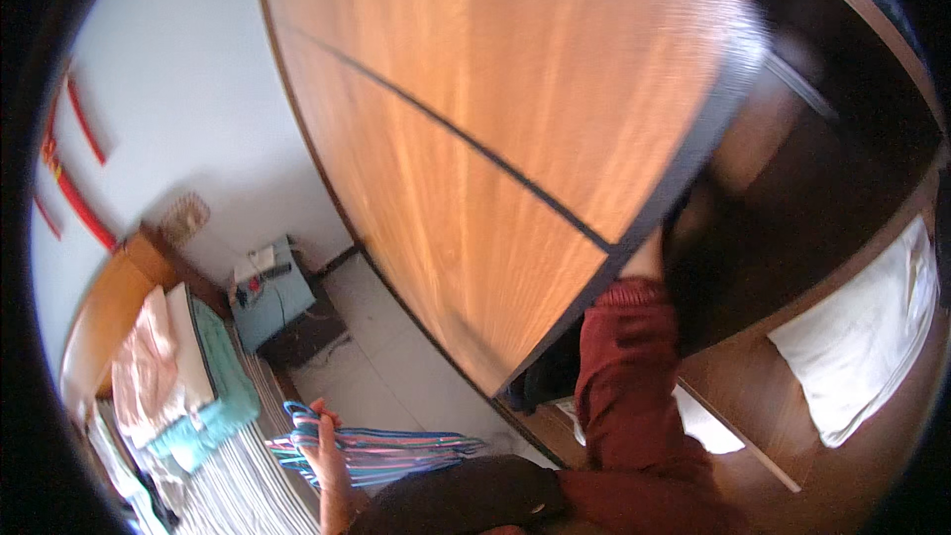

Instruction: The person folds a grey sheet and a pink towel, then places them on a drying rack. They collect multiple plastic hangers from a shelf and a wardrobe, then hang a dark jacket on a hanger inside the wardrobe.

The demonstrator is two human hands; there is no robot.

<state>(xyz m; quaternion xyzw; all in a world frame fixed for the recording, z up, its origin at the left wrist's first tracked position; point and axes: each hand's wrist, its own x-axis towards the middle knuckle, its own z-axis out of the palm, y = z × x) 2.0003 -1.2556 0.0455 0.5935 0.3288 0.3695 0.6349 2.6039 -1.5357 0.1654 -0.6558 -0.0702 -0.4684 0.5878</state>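
My left hand (325, 442) grips a bundle of blue and pink clothes hangers (409, 449), held low beside the bed. My right arm, in a maroon sleeve (628, 364), reaches into a dark wardrobe interior (787, 238). Only the right wrist (645, 261) shows clearly; shadow and the edge of the wooden wardrobe door (461, 126) hide the fingers. Inside the wardrobe, a pale metal bar (802, 87) appears blurred. A folded white cloth (862, 334) lies on the brown board at the right.
At the left stands a bed with a striped sheet (230, 487), a teal towel-like cloth (234, 386) and a pink cloth (145, 364). A bedside table (275, 312) holds small items and cables. Pale floor tiles (386, 342) run between the bed and wardrobe. Red decorations (82, 204) hang on the wall.
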